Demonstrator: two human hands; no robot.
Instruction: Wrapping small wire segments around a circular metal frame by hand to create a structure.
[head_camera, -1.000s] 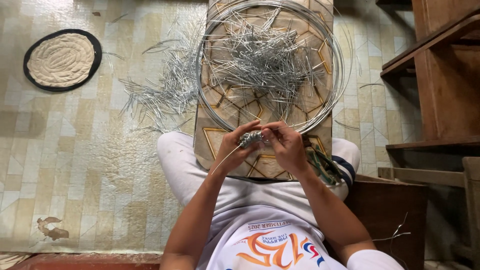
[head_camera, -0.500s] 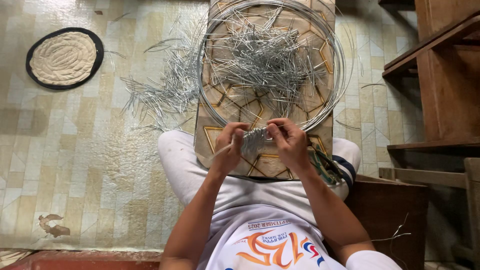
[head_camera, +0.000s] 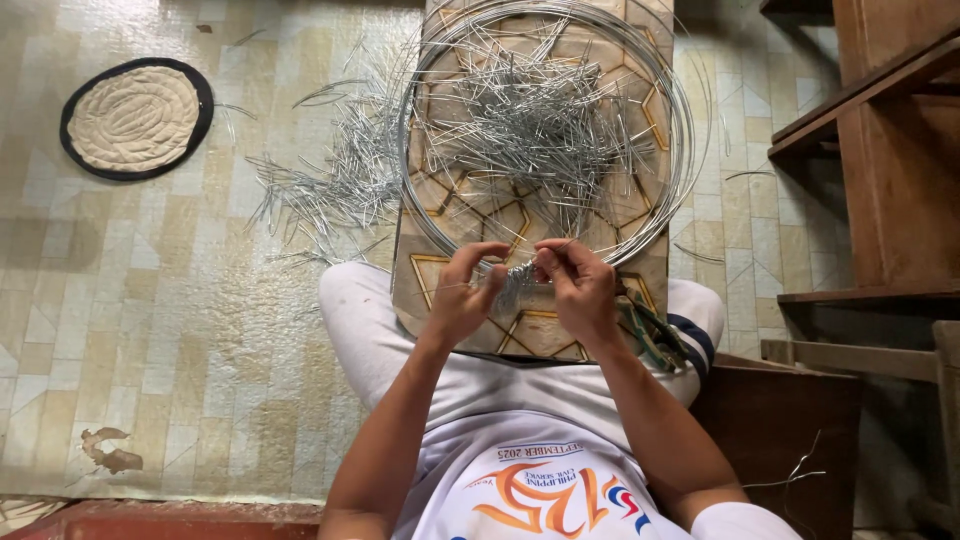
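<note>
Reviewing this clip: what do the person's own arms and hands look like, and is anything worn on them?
Both forearms are bare down to the left hand and right hand: no gloves, and no watch or ring that I can make out. The short white sleeve of a white T-shirt with an orange, blue and red printed emblem shows at the right upper arm.

Your left hand (head_camera: 462, 295) and right hand (head_camera: 578, 290) cover most of the small wire bundle (head_camera: 512, 282), so its ends can't be told. The wire coil (head_camera: 690, 150) and patterned board (head_camera: 440, 290) are cut off by the top edge.
</note>
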